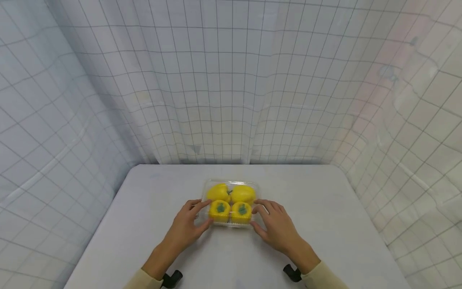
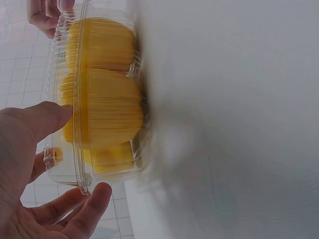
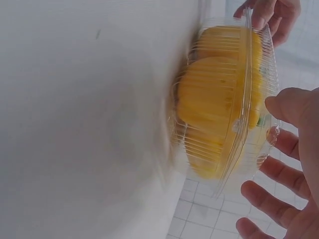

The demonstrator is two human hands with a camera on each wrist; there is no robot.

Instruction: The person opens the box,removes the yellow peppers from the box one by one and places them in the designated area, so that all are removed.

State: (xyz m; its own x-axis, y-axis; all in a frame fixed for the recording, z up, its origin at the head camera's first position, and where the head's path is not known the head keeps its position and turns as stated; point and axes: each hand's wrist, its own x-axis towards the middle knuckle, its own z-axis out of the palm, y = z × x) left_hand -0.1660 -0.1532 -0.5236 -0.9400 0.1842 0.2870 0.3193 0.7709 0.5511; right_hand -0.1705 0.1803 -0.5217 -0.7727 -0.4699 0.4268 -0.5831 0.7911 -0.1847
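- And here's the grip on the left: the left hand (image 1: 185, 224) pinches the box (image 1: 232, 225) at its left end, thumb against the lid (image 2: 56, 172), other fingers curved round the corner.
- Over to the right hand (image 1: 277, 228): fingers spread and gently bent about the right end, thumb beside the lid; whether it pinches the plastic, I cannot tell.
- Box sits flat on the counter (image 1: 231, 257), midway between its left and right edges and just in from the far edge, long side facing the person.
- Clear plastic all over, and the lid lies down across the contents.
- Inside, four yellow pieces in two rows: a blocky near pair (image 1: 220, 216) with green tops, a smooth oval far pair (image 1: 243, 193) with a dark stem between.
- Black devices (image 1: 173, 279) at both wrists, pale sleeves (image 1: 323, 277) just behind, toward the counter's near side.
- Beyond the counter's far, left and right edges, white grid-patterned curtains (image 1: 231, 88) rise.
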